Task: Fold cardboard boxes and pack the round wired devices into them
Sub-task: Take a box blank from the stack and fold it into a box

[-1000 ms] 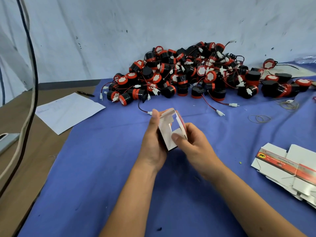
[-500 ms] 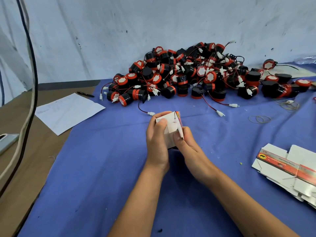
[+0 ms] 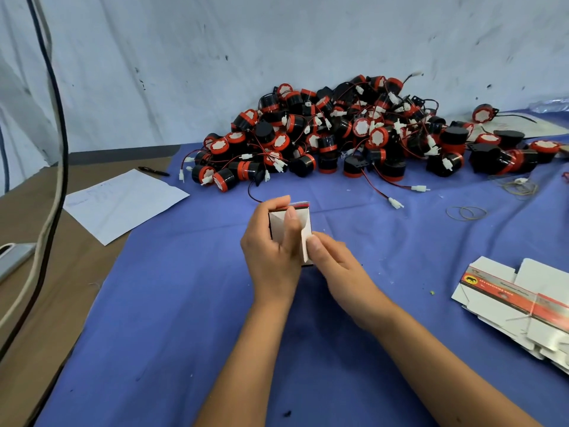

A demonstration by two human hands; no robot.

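Folding small white cardboard box [image 3: 289, 232]: light, creases easily; left hand [image 3: 271, 257] grips body, right hand [image 3: 335, 266] pinches near-right flap edge.

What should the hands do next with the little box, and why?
Probably press the last white flap flat to close that end. The left hand grips the small box, and the right hand pinches its edge. No device is in it yet; the pile of round devices waits behind.

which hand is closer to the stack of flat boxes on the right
Right. The right hand pinches the small box's edge, on the side toward the flat box stack. The left hand grips the box from its far side.
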